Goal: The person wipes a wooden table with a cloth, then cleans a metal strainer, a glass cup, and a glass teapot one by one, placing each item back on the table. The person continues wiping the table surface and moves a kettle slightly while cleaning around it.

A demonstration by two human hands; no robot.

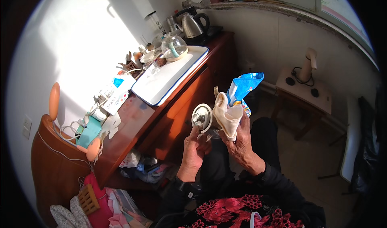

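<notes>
My left hand (195,152) grips a glass teapot (214,133) above my lap, its thumb against the rim of the shiny metal lid (202,118). The lid has a round knob and is tilted towards me. In my right hand (243,143) is a folded cream cloth (228,116), pressed close to the right side of the teapot. A blue printed cloth or packet (246,86) sticks up behind the cream cloth; whether the two are joined, I cannot tell. The cloth and my fingers hide much of the teapot's body.
A white tray with a blue rim (172,79) lies on the wooden cabinet (133,122), bearing a round glass pot (174,46) and small cups. Behind it stands a steel electric kettle (192,26). Cables and a teal box (89,131) lie at the left. A small table (302,92) stands at the right.
</notes>
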